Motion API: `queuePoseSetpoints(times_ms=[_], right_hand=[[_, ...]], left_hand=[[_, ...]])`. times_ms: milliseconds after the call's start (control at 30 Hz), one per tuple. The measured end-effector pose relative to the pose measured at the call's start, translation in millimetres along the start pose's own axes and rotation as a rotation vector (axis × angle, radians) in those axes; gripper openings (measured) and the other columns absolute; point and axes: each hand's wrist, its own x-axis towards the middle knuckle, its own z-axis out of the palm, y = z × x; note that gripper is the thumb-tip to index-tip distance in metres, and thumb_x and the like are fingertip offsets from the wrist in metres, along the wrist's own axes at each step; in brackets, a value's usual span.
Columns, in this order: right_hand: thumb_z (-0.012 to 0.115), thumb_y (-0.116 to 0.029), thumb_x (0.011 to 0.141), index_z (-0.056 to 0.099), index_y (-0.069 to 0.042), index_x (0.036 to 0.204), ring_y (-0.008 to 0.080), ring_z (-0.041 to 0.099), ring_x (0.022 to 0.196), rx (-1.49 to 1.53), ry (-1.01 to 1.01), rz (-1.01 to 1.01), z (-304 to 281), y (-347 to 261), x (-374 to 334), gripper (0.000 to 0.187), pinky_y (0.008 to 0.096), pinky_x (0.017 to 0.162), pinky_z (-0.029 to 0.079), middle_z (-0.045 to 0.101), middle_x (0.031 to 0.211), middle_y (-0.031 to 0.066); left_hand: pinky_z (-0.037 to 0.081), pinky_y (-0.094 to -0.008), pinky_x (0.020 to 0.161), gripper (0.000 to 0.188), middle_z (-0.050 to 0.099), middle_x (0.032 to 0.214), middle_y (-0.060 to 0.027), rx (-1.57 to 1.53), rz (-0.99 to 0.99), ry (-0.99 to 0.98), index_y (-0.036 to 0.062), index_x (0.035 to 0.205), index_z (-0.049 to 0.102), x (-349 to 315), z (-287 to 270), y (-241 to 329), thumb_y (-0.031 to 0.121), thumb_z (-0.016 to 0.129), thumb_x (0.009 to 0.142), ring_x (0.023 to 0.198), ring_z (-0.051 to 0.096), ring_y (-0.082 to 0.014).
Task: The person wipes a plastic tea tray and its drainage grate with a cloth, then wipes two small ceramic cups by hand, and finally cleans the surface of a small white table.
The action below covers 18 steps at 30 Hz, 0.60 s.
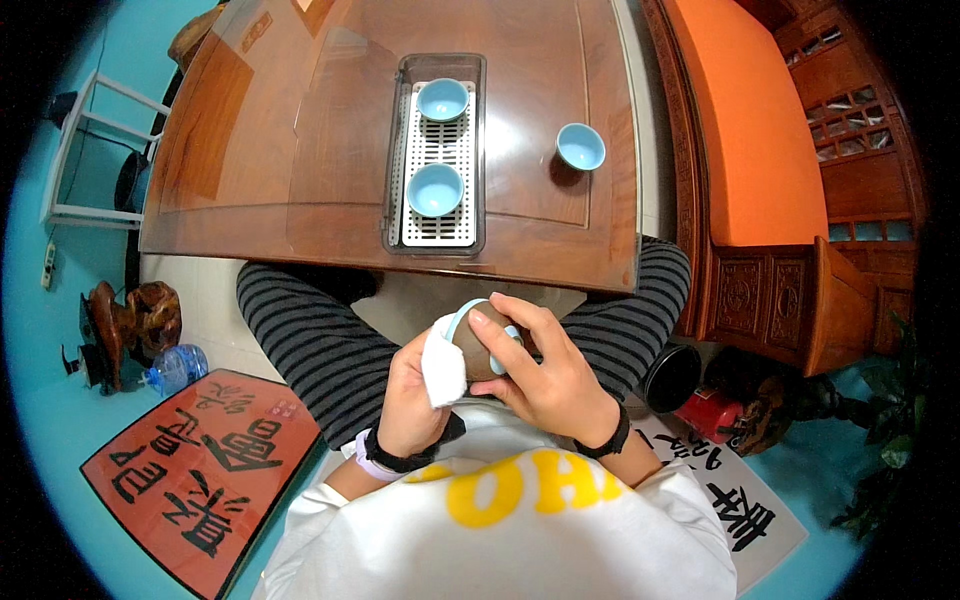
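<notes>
Above my lap, my right hand point(552, 378) is closed round a grey-brown rounded vessel point(466, 345) with a light blue rim. Its fingers lie over the outer side, and a light blue patch shows between them. My left hand point(408, 400) grips a folded white cloth point(443, 370) and presses it against the rim; the vessel's mouth is turned toward the cloth, so its inside is hidden. Beyond, two light blue cups, a far cup point(443, 100) and a nearer cup point(435, 190), stand upright on a slotted tea tray point(397, 235). Another light blue cup point(581, 147) stands on the table.
The wooden table point(330, 190) has a glass top, its near edge just past my knees. An orange-cushioned wooden bench point(745, 120) is at the right. Left on the floor are a red calligraphy panel point(215, 390) and a plastic water bottle point(177, 368). A red canister point(710, 412) lies at the right.
</notes>
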Motion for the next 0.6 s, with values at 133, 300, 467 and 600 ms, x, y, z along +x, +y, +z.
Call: queuePoseSetpoints(times_ms=[133, 300, 467, 600], right_hand=[[0.076, -0.020, 0.072, 0.048, 0.000, 0.130, 0.0330, 0.055, 0.100, 0.138, 0.122, 0.033, 10, -4, -2, 0.068, 0.0360, 0.083, 0.050, 0.047, 0.120, 0.0238], [0.070, -0.032, 0.081, 0.048, 0.003, 0.129, 0.0309, 0.055, 0.097, 0.358, 0.238, 0.086, 16, -3, 5, 0.063, 0.0340, 0.085, 0.046, 0.051, 0.114, 0.0212], [0.066, -0.032, 0.086, 0.045, 0.004, 0.131, 0.0207, 0.052, 0.096, 0.812, 0.216, 0.310, 17, -3, 6, 0.061, 0.0291, 0.084, 0.044, 0.052, 0.111, 0.0140], [0.056, -0.031, 0.094, 0.046, 0.001, 0.131, 0.0038, 0.045, 0.060, 1.280, 0.073, 0.636, 9, -2, 5, 0.050, 0.0171, 0.055, 0.037, 0.056, 0.083, 0.0004]], left_hand=[[0.047, -0.0318, 0.091, 0.035, 0.059, 0.118, -0.0109, -0.012, 0.143, 0.056, -0.0049, 0.123, 0.051, -9, -1, -11, 0.008, 0.055, 0.091, 0.106, 0.058, -0.0186], [0.046, -0.0291, 0.078, 0.025, 0.057, 0.100, -0.0109, 0.460, 0.380, 0.101, -0.0057, 0.109, 0.055, -7, 16, -6, 0.006, 0.059, 0.087, 0.086, 0.057, -0.0191], [0.045, -0.0325, 0.064, 0.017, 0.053, 0.089, -0.0124, 0.971, 0.628, -0.025, -0.0020, 0.095, 0.058, 1, 19, 3, 0.002, 0.064, 0.079, 0.074, 0.055, -0.0276], [0.044, -0.0360, 0.060, 0.026, 0.053, 0.083, -0.0108, 1.143, 0.837, -0.118, 0.0009, 0.088, 0.057, 10, 6, -11, -0.001, 0.070, 0.066, 0.069, 0.053, -0.0297]])
